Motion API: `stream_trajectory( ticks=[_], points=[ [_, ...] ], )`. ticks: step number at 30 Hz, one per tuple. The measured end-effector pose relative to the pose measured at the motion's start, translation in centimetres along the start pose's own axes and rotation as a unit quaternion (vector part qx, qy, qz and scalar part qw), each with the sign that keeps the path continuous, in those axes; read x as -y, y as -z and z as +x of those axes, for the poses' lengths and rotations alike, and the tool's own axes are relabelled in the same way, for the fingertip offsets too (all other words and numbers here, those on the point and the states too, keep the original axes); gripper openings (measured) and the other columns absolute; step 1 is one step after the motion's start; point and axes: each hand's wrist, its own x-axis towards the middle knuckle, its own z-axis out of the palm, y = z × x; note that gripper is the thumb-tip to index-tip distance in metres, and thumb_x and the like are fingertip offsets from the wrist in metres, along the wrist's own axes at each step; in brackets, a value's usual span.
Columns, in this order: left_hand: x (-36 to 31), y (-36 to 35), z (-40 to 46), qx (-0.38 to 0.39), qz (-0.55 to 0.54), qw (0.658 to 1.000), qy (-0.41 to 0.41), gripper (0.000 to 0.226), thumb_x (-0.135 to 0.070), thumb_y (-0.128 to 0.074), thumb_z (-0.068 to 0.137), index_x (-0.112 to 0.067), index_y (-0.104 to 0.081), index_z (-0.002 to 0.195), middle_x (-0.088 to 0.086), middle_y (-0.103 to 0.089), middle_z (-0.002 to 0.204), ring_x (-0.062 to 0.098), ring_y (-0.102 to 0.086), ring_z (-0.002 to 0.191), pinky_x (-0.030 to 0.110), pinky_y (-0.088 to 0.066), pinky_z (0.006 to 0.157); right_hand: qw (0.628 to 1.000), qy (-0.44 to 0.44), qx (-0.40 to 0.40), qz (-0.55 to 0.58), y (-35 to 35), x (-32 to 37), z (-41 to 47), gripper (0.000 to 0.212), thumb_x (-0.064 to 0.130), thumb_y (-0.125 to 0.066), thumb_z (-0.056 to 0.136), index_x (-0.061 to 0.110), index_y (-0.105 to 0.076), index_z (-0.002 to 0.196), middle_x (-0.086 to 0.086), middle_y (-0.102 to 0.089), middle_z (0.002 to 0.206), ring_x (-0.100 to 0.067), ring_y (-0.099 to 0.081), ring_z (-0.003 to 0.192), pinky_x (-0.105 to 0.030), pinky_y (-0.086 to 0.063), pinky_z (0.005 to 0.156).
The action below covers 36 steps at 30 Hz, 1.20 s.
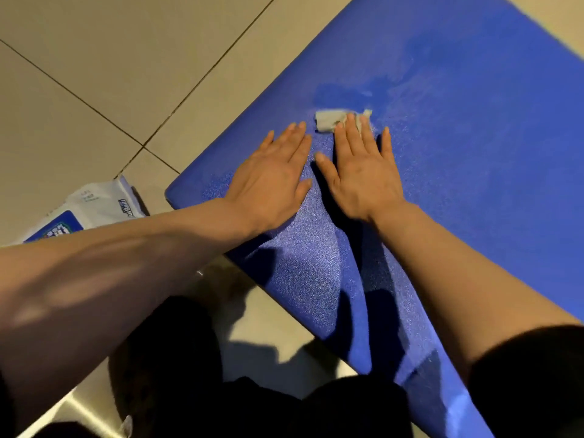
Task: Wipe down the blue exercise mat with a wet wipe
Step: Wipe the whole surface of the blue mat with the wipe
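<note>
The blue exercise mat point(474, 153) lies diagonally on the tiled floor, running from the lower middle to the upper right. My left hand point(275, 178) lies flat on the mat near its left corner, palm down, fingers apart, holding nothing. Beside it, my right hand point(363, 172) is also flat on the mat, its fingertips pressing a crumpled white wet wipe point(328, 120) against the surface. Darker damp streaks point(347, 96) show on the mat just beyond the wipe.
A white and blue pack of wet wipes point(85, 210) lies on the beige floor tiles point(110, 74) left of the mat's corner. My dark-clothed knees point(177, 358) are at the bottom, by the mat's near edge.
</note>
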Motion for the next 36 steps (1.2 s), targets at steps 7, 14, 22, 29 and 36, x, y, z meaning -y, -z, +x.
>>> stream_trajectory(
  ticks=[7, 14, 22, 29, 36],
  points=[
    [-0.1, 0.6, 2.6, 0.033, 0.013, 0.999, 0.022, 0.067, -0.037, -0.036, 0.103, -0.007, -0.005, 0.154, 0.010, 0.002, 0.162, 0.019, 0.002, 0.150, 0.032, 0.003, 0.121, 1.000, 0.005, -0.014, 0.002, 0.5, -1.3, 1.4, 0.072, 0.055, -0.011, 0.100, 0.008, -0.006, 0.155, -0.008, 0.000, 0.163, -0.021, 0.007, 0.150, -0.047, 0.010, 0.119],
    [-0.5, 0.3, 3.1, 0.023, 0.014, 0.999, 0.028, 0.067, -0.038, -0.034, 0.103, -0.006, -0.004, 0.154, 0.011, 0.002, 0.162, 0.021, 0.002, 0.150, 0.031, 0.007, 0.119, 0.999, -0.043, -0.015, -0.002, -0.1, -2.0, -2.0, 0.084, 0.060, 0.003, 0.092, 0.005, -0.009, 0.154, -0.011, -0.002, 0.162, -0.024, 0.006, 0.150, -0.045, 0.013, 0.117],
    [-0.6, 0.7, 3.2, 0.031, 0.052, 0.998, 0.025, 0.068, -0.041, -0.031, 0.102, -0.006, -0.005, 0.154, 0.013, 0.000, 0.162, 0.022, -0.001, 0.150, 0.033, 0.008, 0.118, 0.997, -0.068, 0.003, 0.021, 2.1, -3.7, 5.6, 0.070, 0.053, -0.013, 0.102, 0.007, -0.003, 0.154, -0.009, 0.003, 0.163, -0.023, 0.008, 0.150, -0.048, 0.010, 0.119],
    [-0.8, 0.2, 3.3, 0.021, 0.037, 0.999, 0.028, 0.068, -0.041, -0.028, 0.102, -0.005, -0.001, 0.154, 0.013, 0.003, 0.162, 0.022, 0.003, 0.150, 0.033, 0.009, 0.118, 0.996, -0.089, -0.022, 0.011, 0.3, -4.0, -0.1, 0.080, 0.060, -0.003, 0.095, 0.007, -0.007, 0.154, -0.008, 0.000, 0.163, -0.021, 0.010, 0.149, -0.046, 0.014, 0.116],
    [-1.3, 0.3, 3.8, -0.028, 0.033, 0.999, 0.013, 0.069, -0.038, -0.032, 0.093, -0.002, -0.025, 0.151, 0.018, -0.020, 0.158, 0.028, -0.010, 0.149, 0.043, 0.007, 0.119, 0.995, -0.100, 0.007, 0.018, 1.8, -5.6, 5.9, 0.069, 0.052, -0.014, 0.102, 0.009, -0.002, 0.155, -0.006, 0.003, 0.163, -0.021, 0.008, 0.150, -0.049, 0.011, 0.118]
  ],
)
